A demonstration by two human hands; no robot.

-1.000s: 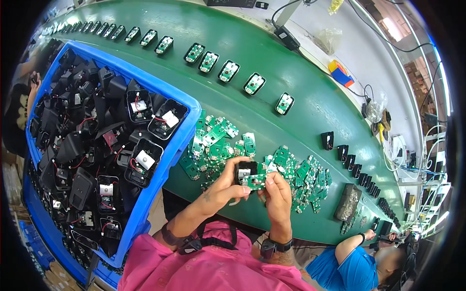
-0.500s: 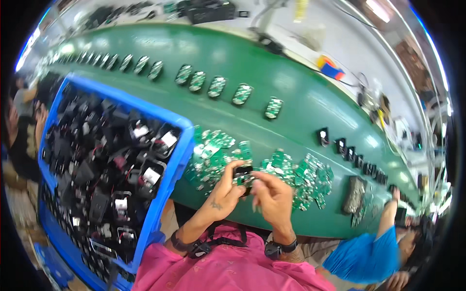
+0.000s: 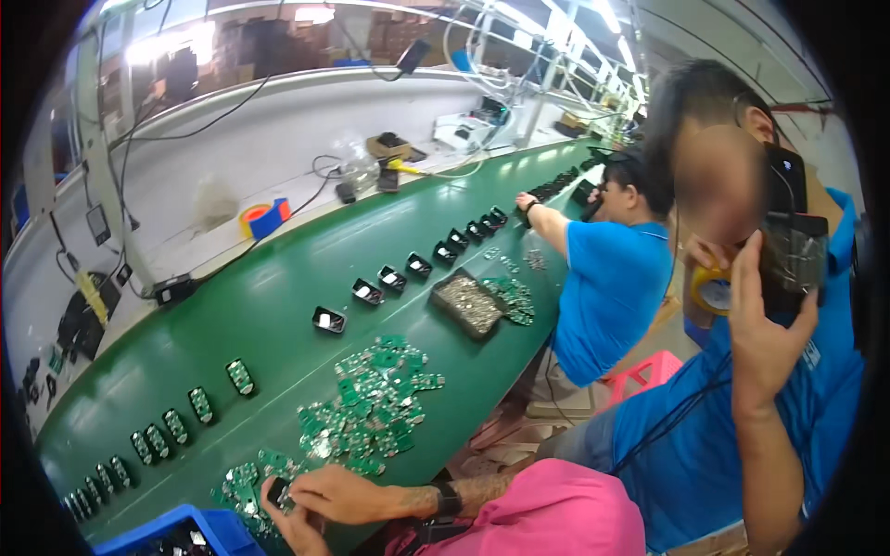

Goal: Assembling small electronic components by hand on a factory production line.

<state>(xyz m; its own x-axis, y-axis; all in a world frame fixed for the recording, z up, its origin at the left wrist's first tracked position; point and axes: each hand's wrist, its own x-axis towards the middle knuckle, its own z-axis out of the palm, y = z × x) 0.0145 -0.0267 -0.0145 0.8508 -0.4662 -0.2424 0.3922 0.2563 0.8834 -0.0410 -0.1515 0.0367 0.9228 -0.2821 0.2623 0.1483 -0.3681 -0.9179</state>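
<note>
My left hand (image 3: 298, 533) grasps a black housing (image 3: 277, 491); my right hand (image 3: 341, 493), I can't tell. Seemingly fitting work; next needs steady alignment.

The workshop is brightly lit from overhead by fluorescent tubes (image 3: 607, 16), while a patch of white light (image 3: 171, 44) is blown out at upper left. Pale glare is reflected by the green workbench (image 3: 278, 310), most strongly toward its far end, and small glints by the circuit boards (image 3: 366, 408). Straight edges are bowed, the corners are swallowed in black, and a co-worker's head (image 3: 723, 153) is partly blurred.
</note>
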